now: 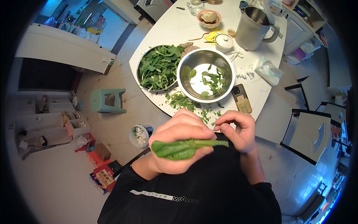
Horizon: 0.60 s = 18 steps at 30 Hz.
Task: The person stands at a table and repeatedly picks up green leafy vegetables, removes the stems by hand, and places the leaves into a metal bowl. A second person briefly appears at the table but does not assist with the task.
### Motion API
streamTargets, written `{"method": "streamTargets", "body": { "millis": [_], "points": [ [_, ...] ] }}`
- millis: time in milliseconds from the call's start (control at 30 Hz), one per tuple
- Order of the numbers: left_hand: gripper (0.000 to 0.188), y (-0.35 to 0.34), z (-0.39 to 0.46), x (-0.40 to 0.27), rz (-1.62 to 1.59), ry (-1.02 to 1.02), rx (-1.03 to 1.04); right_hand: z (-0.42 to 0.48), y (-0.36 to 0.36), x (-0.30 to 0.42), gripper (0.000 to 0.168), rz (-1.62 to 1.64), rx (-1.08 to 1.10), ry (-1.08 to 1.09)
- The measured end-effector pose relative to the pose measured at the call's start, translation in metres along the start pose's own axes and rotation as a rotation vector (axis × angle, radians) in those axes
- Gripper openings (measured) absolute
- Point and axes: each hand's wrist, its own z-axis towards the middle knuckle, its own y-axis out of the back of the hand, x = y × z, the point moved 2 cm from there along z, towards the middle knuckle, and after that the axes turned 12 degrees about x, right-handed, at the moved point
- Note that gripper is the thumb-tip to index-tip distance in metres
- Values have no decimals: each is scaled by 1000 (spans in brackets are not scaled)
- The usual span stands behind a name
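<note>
My left hand holds a leafy green sprig, its stalk pointing right. Close to the stalk's end is my right hand, its fingers curled and thumb near the fingertips; whether anything small is pinched there cannot be told. Beyond the hands, a stainless steel bowl contains some picked leaves. A second bowl, to its left, is heaped with leafy greens. Torn leaf scraps lie on the white table in front of both bowls.
A phone lies right of the steel bowl, near a tissue pack. Farther back stand a lidded white pot, a large metal kettle and a pink-rimmed bowl. A waste bucket and green stool are on the left.
</note>
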Motion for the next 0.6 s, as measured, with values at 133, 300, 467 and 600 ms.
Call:
{"method": "streamTargets", "body": {
  "millis": [133, 300, 467, 600],
  "points": [
    [30, -1, -4, 11, -28, 26, -39, 1, 3, 10, 11, 24, -18, 33],
    [30, 1, 4, -7, -134, -77, 87, -2, 1, 9, 13, 85, -48, 28],
    [8, -8, 6, -40, -524, -351, 137, -3, -3, 6, 12, 95, -43, 25],
    [4, -9, 34, -45, -497, -480, 305, -5, -3, 13, 13, 57, -32, 52]
  ]
}}
